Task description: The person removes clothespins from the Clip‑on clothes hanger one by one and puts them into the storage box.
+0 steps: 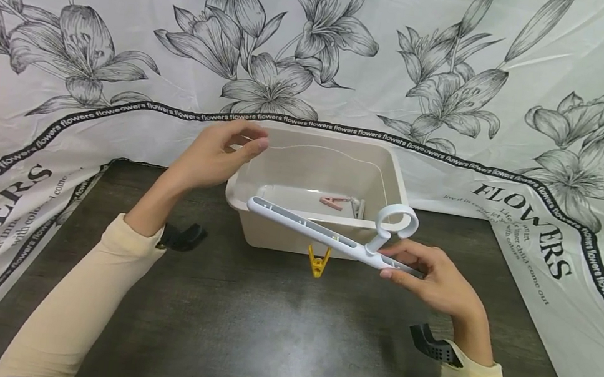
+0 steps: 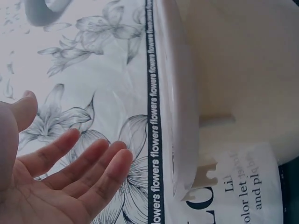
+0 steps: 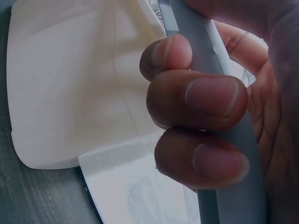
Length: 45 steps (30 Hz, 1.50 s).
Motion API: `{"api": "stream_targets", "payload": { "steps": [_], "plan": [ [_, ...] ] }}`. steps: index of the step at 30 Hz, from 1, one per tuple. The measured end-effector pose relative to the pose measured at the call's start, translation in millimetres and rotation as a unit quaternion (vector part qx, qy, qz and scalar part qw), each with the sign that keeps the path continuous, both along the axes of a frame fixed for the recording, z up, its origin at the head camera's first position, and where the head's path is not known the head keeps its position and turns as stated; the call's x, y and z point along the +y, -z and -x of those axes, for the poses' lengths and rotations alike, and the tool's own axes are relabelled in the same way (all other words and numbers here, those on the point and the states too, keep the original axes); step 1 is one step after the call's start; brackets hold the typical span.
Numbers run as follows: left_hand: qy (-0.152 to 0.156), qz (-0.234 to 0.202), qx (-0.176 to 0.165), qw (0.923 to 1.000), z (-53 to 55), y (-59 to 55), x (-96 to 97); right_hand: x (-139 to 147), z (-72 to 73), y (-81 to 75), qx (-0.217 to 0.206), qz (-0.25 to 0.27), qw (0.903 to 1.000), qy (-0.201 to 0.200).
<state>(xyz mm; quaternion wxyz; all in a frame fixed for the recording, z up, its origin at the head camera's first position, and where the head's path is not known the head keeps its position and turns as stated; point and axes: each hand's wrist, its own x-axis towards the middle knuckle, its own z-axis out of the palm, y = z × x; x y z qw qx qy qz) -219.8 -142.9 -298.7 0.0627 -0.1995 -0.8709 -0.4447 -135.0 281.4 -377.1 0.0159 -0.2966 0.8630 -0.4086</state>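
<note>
My right hand (image 1: 440, 281) grips the right end of a pale grey plastic hanger bar (image 1: 305, 228) with a round open hook (image 1: 383, 214). In the right wrist view, the fingers of that hand (image 3: 201, 102) curl round the bar (image 3: 238, 200). A yellow clothespin (image 1: 318, 263) hangs below the bar's middle. My left hand (image 1: 216, 153) is raised by the left side of a beige plastic bin (image 1: 273, 235), holding nothing. The left wrist view shows this hand (image 2: 70, 186) with fingers loosely extended, apart from the bin wall (image 2: 233, 60).
Inside the bin lie a pink clothespin (image 1: 332, 202) and a pale clothespin (image 1: 357, 208) near its right side. The bin stands at the back of a dark wooden table (image 1: 261, 334). Behind it hangs a white cloth (image 1: 346, 106) printed with flowers.
</note>
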Motion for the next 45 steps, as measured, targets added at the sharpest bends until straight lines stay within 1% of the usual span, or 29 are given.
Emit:
{"api": "stream_targets", "payload": {
  "steps": [3,8,11,14,15,17,19,20,23,25,29,35,39,42,45],
  "plan": [
    [0.009,-0.036,-0.009,0.9993,-9.0,3.6,-1.2,0,0.1,0.2,-0.001,0.004,1.0,0.0],
    [0.023,-0.089,-0.009,0.9957,-21.8,13.7,-3.1,-1,0.2,0.2,-0.003,0.011,0.9999,0.0],
    [0.038,-0.125,0.0,0.9914,-26.8,22.7,-5.0,-2,-0.4,0.1,0.003,0.015,0.9999,-0.004],
    [0.046,-0.167,0.013,0.9848,-33.0,31.0,-5.9,-2,-0.5,0.4,0.01,0.015,0.9998,-0.005],
    [0.047,-0.183,0.02,0.9818,-35.4,33.6,-5.8,-2,-0.5,0.5,0.012,0.016,0.9998,-0.004],
    [0.052,-0.224,0.036,0.9725,-40.3,39.0,-4.8,-2,-0.6,0.6,0.015,0.015,0.9998,-0.001],
    [0.061,-0.269,0.056,0.9596,-45.0,44.9,-2.6,-3,-0.7,0.7,0.014,0.015,0.9998,0.003],
    [0.063,-0.285,0.067,0.954,-47.4,48.1,-1.3,-3,-0.7,0.8,0.014,0.016,0.9998,0.002],
    [0.071,-0.32,0.094,0.9401,-55.2,57.4,2.3,-4,-0.5,0.7,0.011,0.019,0.9997,0.001],
    [0.074,-0.33,0.104,0.9353,-60.3,62.8,4.3,-5,-0.3,0.6,0.011,0.021,0.9997,0.0],
    [0.083,-0.337,0.106,0.9319,-68.7,71.9,7.0,-7,0.0,-0.3,0.01,0.017,0.9998,-0.001],
    [0.094,-0.327,0.092,0.9358,-78.1,85.3,10.1,-11,0.0,-1.4,0.003,0.014,0.9999,-0.005],
    [0.128,-0.316,0.084,0.9365,-80.3,93.4,13.6,-13,0.1,-1.3,0.0,0.02,0.9998,-0.007],
    [0.154,-0.306,0.065,0.9372,-81.9,97.7,18.0,-14,0.0,-0.2,-0.001,0.022,0.9997,-0.008],
    [0.163,-0.294,0.047,0.9406,-84.2,101.4,24.2,-13,-0.9,0.5,0.001,0.019,0.9998,-0.005]
  ]
}}
